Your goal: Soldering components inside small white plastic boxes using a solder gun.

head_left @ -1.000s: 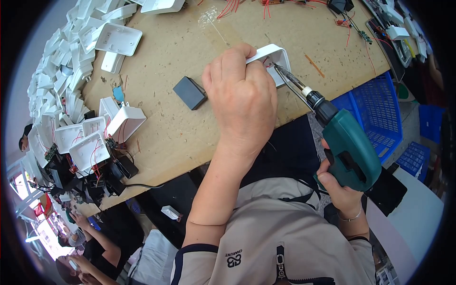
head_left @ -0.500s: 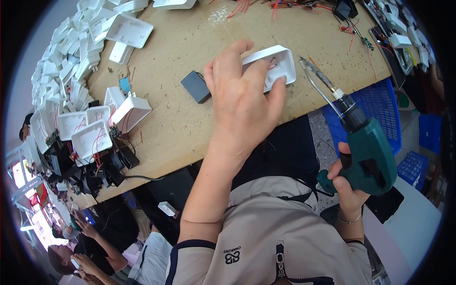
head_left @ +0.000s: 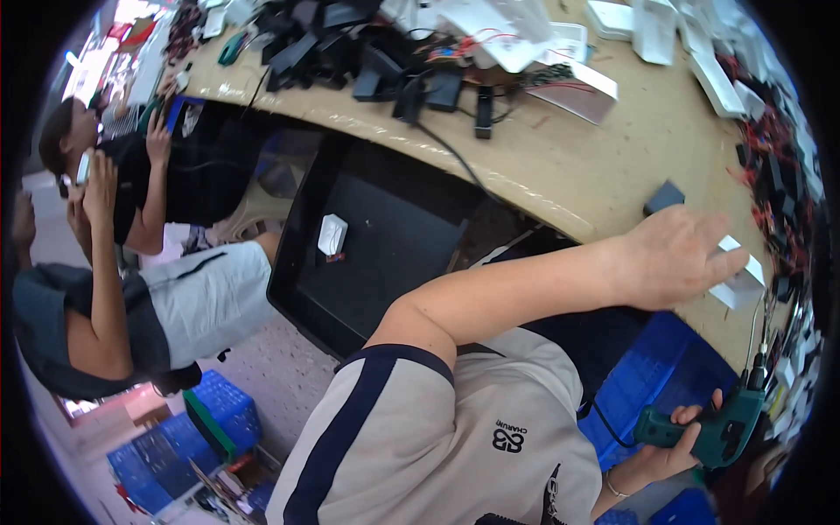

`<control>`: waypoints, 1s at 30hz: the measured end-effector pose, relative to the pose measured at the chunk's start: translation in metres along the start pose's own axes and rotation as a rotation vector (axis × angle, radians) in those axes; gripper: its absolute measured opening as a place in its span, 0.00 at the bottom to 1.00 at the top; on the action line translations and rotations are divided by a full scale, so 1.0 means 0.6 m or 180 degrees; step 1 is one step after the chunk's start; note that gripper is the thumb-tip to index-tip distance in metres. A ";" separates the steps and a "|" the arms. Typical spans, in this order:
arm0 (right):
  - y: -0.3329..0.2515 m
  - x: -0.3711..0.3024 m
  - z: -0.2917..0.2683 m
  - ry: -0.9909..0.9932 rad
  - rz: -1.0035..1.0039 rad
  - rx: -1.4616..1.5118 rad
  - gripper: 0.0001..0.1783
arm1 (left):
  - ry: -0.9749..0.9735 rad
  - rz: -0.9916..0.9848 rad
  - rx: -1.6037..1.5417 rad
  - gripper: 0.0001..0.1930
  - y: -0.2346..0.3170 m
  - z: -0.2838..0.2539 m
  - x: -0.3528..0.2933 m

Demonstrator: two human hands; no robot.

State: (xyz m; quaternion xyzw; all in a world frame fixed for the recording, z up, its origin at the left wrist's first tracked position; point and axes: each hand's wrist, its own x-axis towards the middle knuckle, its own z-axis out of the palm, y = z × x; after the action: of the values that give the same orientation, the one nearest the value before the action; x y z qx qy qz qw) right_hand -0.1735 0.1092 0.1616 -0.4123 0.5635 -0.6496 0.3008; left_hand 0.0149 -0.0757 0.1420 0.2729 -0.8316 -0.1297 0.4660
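Tan tabletop curves across the upper right of the room; compared with half a second ago, the view has swung leftward, bringing a black tray (head_left: 385, 245) and more of the neighbouring people into sight.

Nearest is the wearer's beige shirt (head_left: 490, 398), with one dark emblem and small lettering on the chest. Their right hand (head_left: 687, 442) grips one green soldering gun (head_left: 733, 429) by its handle. Beyond a blue basket (head_left: 652, 372), the left hand (head_left: 678, 258) is at one white housing (head_left: 744, 284) on the table (head_left: 630, 166); blur makes it impossible to tell whether the fingers grip it. Earlier, the housing's interior showed plainly; now the hand hides much of it. The gun's tip looks near the housing, though contact is unclear.

One dark grey block (head_left: 665, 197) lies just past the left hand. The tray holds one small white piece (head_left: 332, 234). Farther off are heaped black parts (head_left: 315, 48), too jumbled to count, and two people, one holding a phone (head_left: 83, 168).
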 end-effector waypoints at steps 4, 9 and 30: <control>0.019 0.016 -0.018 -0.0075 0.0058 0.0016 0.32 | 0.0360 -0.0290 -0.0353 0.24 0.034 -0.142 -0.049; 0.016 0.031 -0.007 -0.0441 0.0098 0.0316 0.28 | -0.0635 -0.1590 -0.1094 0.34 0.051 -0.316 -0.165; -0.004 -0.004 0.013 0.0248 -0.0142 0.0596 0.33 | 0.0254 0.0594 -0.3941 0.07 0.170 -0.235 0.051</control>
State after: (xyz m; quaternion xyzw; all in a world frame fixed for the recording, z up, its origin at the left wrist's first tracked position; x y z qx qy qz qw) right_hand -0.1652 0.1076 0.1639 -0.3693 0.5023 -0.7215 0.3013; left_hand 0.0875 -0.0046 0.2862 -0.1167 -0.6046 -0.5358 0.5777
